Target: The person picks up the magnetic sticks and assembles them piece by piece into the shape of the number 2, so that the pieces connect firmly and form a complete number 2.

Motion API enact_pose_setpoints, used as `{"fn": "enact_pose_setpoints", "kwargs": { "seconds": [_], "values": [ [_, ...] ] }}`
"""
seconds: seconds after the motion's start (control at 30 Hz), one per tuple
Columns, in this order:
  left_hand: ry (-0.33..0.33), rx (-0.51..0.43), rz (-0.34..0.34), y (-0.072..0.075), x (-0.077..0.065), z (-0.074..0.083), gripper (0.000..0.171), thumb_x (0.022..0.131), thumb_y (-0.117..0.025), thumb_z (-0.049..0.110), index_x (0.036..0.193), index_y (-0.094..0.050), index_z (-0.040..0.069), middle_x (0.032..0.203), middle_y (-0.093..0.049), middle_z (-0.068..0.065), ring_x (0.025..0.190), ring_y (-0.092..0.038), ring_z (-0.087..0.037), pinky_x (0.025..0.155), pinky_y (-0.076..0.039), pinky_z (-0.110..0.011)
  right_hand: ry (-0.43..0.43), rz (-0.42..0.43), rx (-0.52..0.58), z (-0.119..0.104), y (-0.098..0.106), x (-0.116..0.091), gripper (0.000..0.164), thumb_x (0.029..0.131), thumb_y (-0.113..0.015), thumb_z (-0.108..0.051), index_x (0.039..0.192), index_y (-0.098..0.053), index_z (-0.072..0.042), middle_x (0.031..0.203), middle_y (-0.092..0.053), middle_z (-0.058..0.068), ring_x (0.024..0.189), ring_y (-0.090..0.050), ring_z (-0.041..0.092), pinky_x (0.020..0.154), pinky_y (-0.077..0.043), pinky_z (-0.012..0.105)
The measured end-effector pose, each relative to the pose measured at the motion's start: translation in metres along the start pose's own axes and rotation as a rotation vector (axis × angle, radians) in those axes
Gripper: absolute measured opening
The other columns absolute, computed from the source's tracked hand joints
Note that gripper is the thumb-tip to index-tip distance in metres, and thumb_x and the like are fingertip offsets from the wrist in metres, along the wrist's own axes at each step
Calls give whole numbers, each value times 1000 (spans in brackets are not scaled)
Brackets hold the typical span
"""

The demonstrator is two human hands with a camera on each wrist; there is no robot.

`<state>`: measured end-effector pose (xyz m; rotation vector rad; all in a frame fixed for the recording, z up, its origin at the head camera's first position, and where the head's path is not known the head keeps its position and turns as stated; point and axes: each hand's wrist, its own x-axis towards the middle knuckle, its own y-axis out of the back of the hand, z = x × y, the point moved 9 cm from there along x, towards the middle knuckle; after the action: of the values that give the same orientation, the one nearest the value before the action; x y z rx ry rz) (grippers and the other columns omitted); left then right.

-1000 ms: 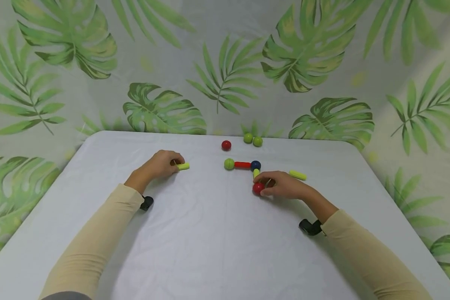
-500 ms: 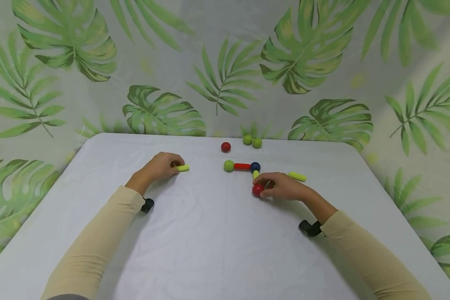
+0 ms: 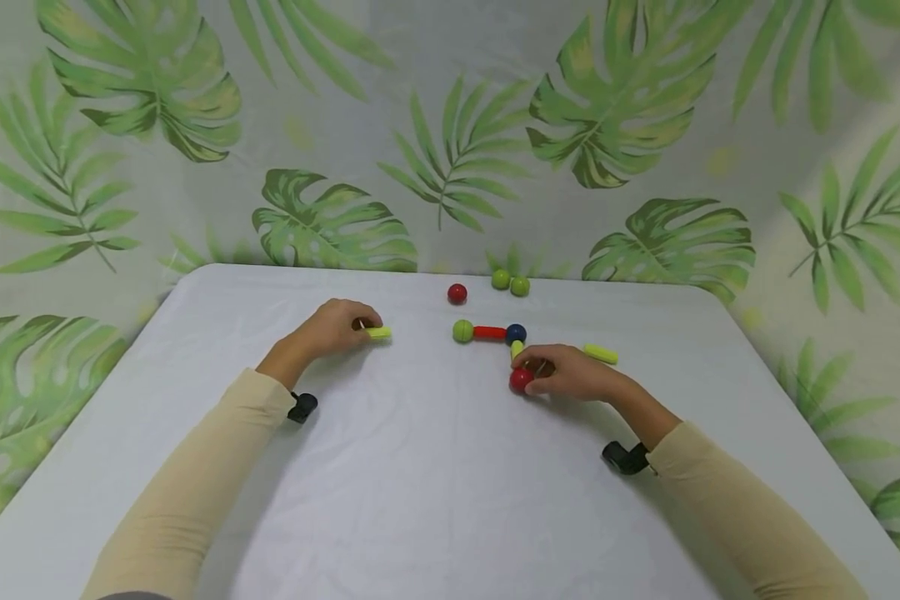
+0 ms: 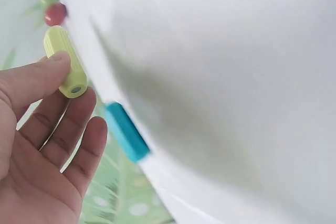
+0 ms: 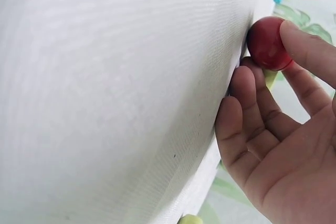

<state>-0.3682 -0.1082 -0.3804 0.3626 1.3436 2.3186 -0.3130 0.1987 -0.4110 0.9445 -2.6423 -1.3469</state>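
My left hand (image 3: 337, 327) pinches a yellow-green magnetic rod (image 4: 65, 61) between thumb and fingers; a round metal tip shows at its end. Below that hand a teal rod (image 4: 126, 132) lies on the table, hidden in the head view. With thumb and fingers, my right hand (image 3: 567, 372) holds a red ball (image 5: 269, 43) on the table. From this ball a yellow-green rod (image 3: 517, 350) runs to a dark blue ball (image 3: 516, 334). A red rod (image 3: 490, 332) joins the blue ball to a green ball (image 3: 462, 331).
Toward the back of the white table (image 3: 420, 483) sit a loose red ball (image 3: 457, 293) and two green balls, one green ball (image 3: 501, 279) beside the other. Another yellow-green rod (image 3: 601, 354) lies beyond my right hand. A leaf-patterned cloth (image 3: 450, 167) hangs behind the table.
My left hand has shifted a little to the right with the yellow-green rod. The right hand stays on the red ball, and the joined pieces keep their places.
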Motion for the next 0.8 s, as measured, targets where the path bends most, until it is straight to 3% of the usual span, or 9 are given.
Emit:
{"fn": "enact_pose_setpoints", "kwargs": {
  "seconds": [0.2,0.37,0.8],
  "values": [
    [-113,-23,-3,-6,1,39,21,91,-66,5,109,-73,9,106,-75,-9,96,-68,-25,86,-54,-40,-14,-2,30,6,0,0,35,93,-69,-19,126,-61,-17,118,-64,9,108,-57,23,91,-52,36],
    [-162,-76,-36,-20,0,66,21,91,-66,4,110,-73,9,106,-75,-8,94,-69,-22,85,-55,-35,-2,-5,28,5,-2,0,33,93,-69,-20,125,-62,-18,119,-64,8,108,-57,22,91,-51,36],
    [-240,-122,-151,-59,7,106,21,90,-67,5,108,-74,11,107,-75,-4,89,-67,-13,85,-55,-26,-23,-10,12,0,1,-3,33,93,-68,-17,125,-62,-18,121,-64,8,109,-57,24,95,-52,41]
  ]
}}
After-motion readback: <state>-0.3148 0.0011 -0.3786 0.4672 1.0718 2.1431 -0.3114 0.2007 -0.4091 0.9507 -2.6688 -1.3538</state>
